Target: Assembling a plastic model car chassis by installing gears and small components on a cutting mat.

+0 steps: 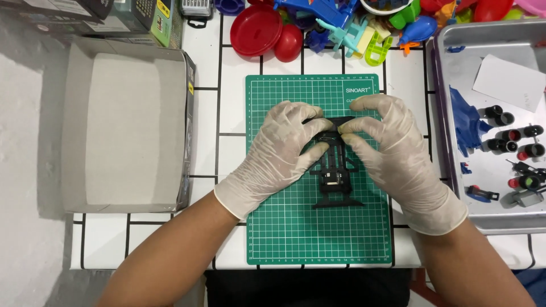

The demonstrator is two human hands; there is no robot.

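Head view: black toy car chassis [335,176] flat at centre of green cutting mat [318,227], left hand [278,153] and right hand [392,153], both gloved, pinched closed on its far end, fingertips meeting over a small part too hidden to identify. Assembly judged early: chassis bare, wheels [515,136] and blue body shell [463,122] unfitted in metal tray [455,34] right of mat. Empty cardboard box [125,125] left of mat; toy pile [341,28] beyond mat cut off.

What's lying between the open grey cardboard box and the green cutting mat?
Nothing lies there: in the head view, only bare white tiled table with black grout lines separates the open grey cardboard box from the green cutting mat.
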